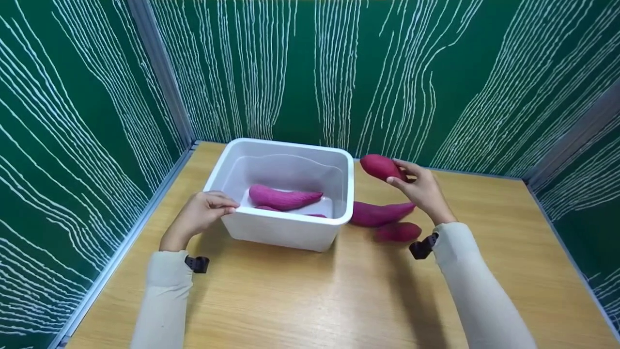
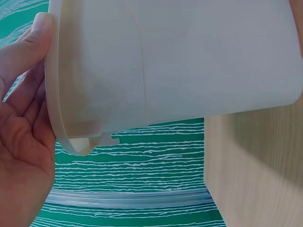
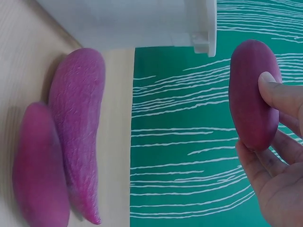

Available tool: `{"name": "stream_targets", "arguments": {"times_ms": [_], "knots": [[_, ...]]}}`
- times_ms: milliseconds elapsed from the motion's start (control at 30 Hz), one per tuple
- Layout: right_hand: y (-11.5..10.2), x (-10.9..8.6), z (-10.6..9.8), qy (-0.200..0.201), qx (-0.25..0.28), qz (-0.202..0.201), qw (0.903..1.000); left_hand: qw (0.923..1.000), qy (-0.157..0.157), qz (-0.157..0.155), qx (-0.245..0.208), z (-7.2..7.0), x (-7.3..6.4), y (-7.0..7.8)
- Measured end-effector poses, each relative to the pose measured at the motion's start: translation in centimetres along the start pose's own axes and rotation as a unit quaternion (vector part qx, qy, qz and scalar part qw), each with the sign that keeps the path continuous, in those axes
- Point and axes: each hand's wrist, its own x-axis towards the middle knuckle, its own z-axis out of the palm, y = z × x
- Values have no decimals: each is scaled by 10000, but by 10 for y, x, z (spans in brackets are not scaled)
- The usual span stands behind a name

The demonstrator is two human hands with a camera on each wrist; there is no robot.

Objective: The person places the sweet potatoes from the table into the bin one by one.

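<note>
A white plastic bin [image 1: 281, 232] stands on the table, and my left hand [image 1: 198, 213] grips its rim at the near left corner. In the left wrist view the thumb [image 2: 41, 35] lies against the rim. My right hand [image 1: 424, 191] holds a reddish sweet potato [image 1: 379, 167] in the air, just right of the bin, between thumb and fingers. Inside the bin lies a purple sweet potato [image 1: 283, 198], with parts of others half hidden by the near wall. Beside the bin, a long tapered sweet potato [image 3: 78, 127] and a shorter one [image 3: 39, 170] rest side by side.
The wooden table [image 1: 271, 300] carries everything. Green panels [image 1: 300, 72] with white wavy lines rise behind and at both sides, joined by grey metal posts [image 1: 162, 68]. Each wrist wears a small black camera [image 1: 197, 264].
</note>
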Motion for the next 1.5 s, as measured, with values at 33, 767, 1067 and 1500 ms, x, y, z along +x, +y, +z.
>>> {"name": "stream_targets", "arguments": {"times_ms": [33, 767, 1067, 1500], "knots": [[-2, 1, 1, 33, -16, -95, 9999, 10000, 4, 20, 3, 0, 0, 0], [-47, 23, 13, -397, -36, -467, 9981, 9999, -67, -145, -3, -2, 0, 0], [-64, 33, 18, -530, -160, -571, 9968, 10000, 40, 52, 69, -1, -2, 0], [-85, 38, 29, -788, -43, -445, 9959, 10000, -49, -48, -25, 0, -1, 0]]}}
